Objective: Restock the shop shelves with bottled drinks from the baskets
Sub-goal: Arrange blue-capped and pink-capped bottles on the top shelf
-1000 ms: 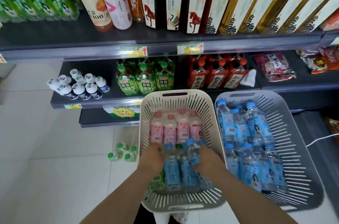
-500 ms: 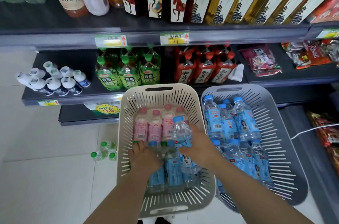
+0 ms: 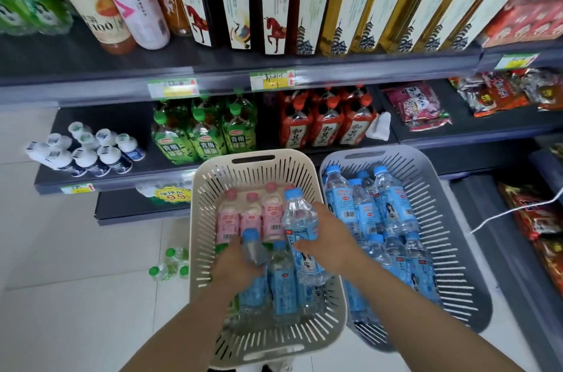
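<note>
Inside the beige basket (image 3: 210, 219), the left hand (image 3: 236, 266) curls its grip round a blue-capped bottle (image 3: 253, 248) just nearer than the pink bottles (image 3: 251, 221). The right hand (image 3: 330, 239) wraps its grip round a raised water bottle (image 3: 300, 219). The grey basket (image 3: 451, 249), further right, holds more blue-labelled bottles (image 3: 393, 210).

I read "100" on the orange juice bottle (image 3: 100, 26), "青梅绿茶" on the green tea bottles (image 3: 207, 146), "和其正" on the red bottles (image 3: 327, 134), "9.9" on the yellow price sticker (image 3: 173, 195), and "SODA" on the water bottle (image 3: 300, 219) I'm holding.
</note>
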